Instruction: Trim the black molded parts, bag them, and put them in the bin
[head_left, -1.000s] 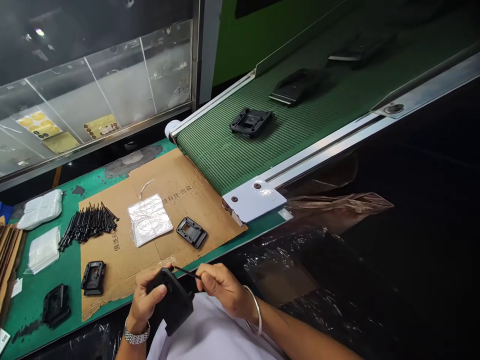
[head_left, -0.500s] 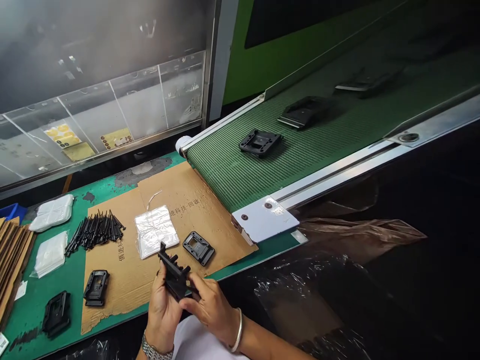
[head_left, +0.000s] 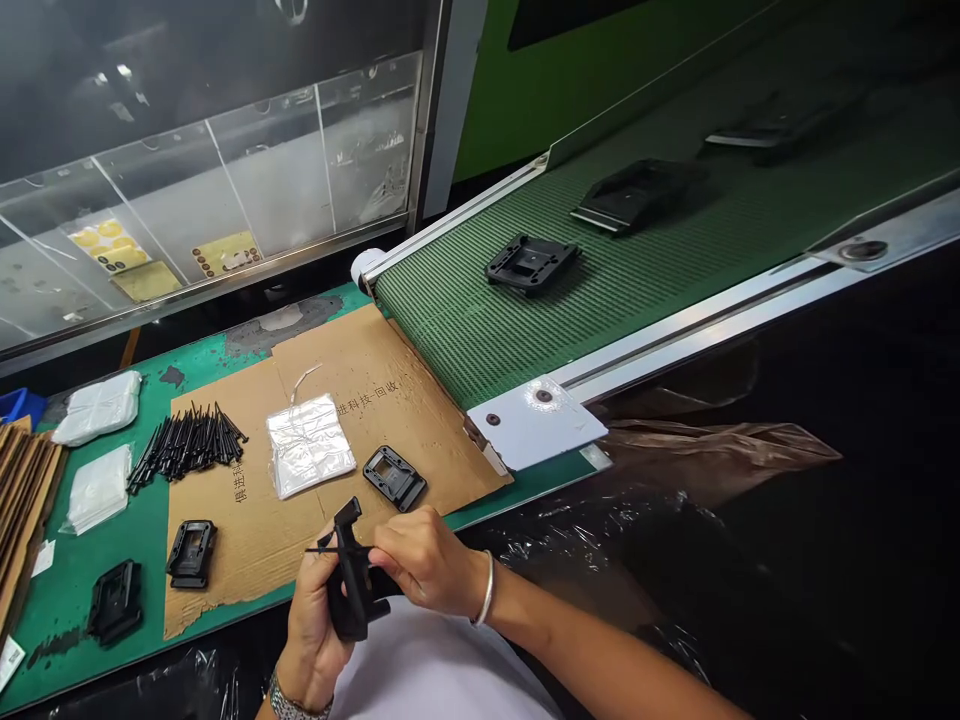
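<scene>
My left hand [head_left: 315,625] grips a black plastic bracket [head_left: 350,590] on edge, low in the view, with the part's lower end held against the palm. My right hand [head_left: 427,560] pinches a thin black pin [head_left: 322,549] at the bracket, and the pin's tip sticks out to the left. Between the fingers, the pin's contact with the bracket is partly hidden. Beyond my hands, a similar black plate [head_left: 394,478] lies on the cardboard sheet [head_left: 375,370], and a heap of black pins [head_left: 187,450] lies further left.
A green belt conveyor [head_left: 465,320] with black plates runs up to the right, ending in a white metal bracket [head_left: 534,422]. Further plates [head_left: 115,602] and white plastic bags [head_left: 97,490] lie on the green mat [head_left: 56,590]. Dark plastic sheeting [head_left: 600,540] lies on the right.
The bracket has turned upright in my left hand, and my right hand has moved to its upper part with the thin pin. The view has shifted slightly, and the plates on the belt have moved along.
</scene>
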